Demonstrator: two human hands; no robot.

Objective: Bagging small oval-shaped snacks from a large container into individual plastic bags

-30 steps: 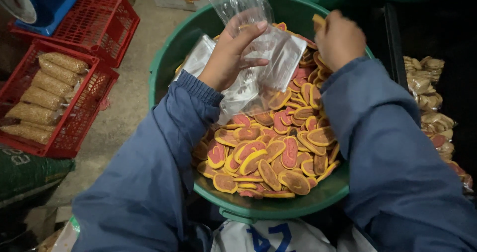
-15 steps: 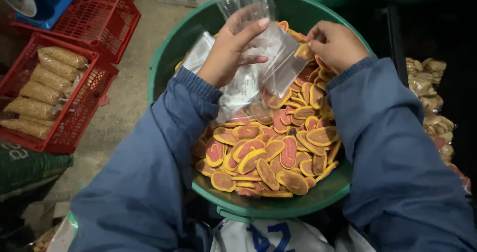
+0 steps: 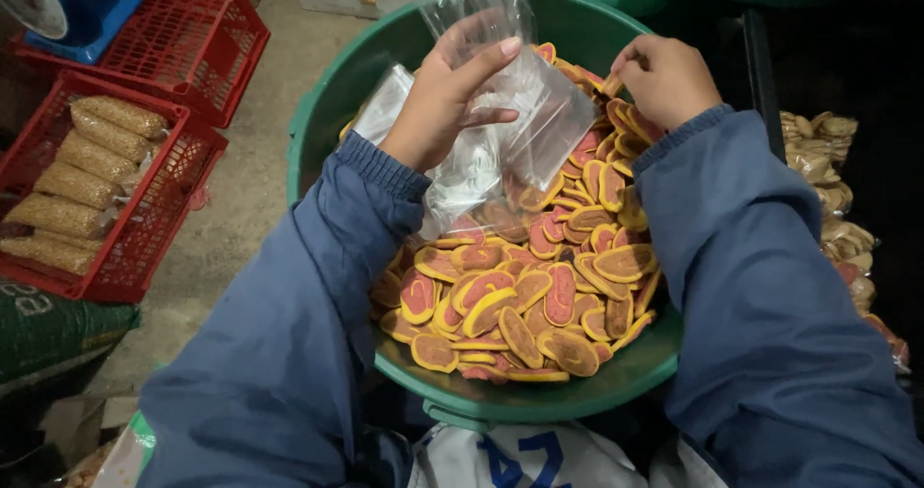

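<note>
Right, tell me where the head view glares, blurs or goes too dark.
Head view: glare streaks the crinkled clear plastic bags in the left hand; the right hand over the round green plastic tub of oval red-and-yellow crackers is sharp; the right edge falls into deep shadow; the red plastic crate is evenly lit.

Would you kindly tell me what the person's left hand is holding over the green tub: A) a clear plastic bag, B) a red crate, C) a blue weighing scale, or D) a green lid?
A: the left hand grips a clear plastic bag above the crackers in the green tub.
</note>
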